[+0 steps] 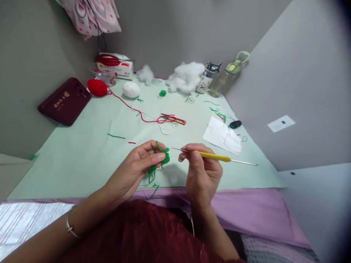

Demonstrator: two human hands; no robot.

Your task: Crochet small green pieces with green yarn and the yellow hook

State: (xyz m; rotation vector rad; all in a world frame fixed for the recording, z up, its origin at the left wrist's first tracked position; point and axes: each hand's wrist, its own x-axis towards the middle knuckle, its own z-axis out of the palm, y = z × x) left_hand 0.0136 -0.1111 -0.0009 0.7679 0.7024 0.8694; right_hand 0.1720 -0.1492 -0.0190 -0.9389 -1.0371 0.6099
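My left hand [145,159] pinches a small green crochet piece [166,157] between thumb and fingers. A strand of green yarn runs up over the index finger, and more green yarn [151,174] dangles in loops below the hand. In my right hand [201,168] is a crochet hook [216,156] with a yellow handle and a metal tip at each end. Its left tip points at the green piece, a small gap away from it. The hand's fingers are closed round the handle.
Thread snips [179,120] lie mid-table with red and white yarn across them. Behind are a red yarn ball [97,88], a white yarn ball [131,90], stuffing [185,76], a pen cup [204,82] and a bottle [225,80]. White paper [222,135] lies right, a maroon phone-like case [65,102] left.
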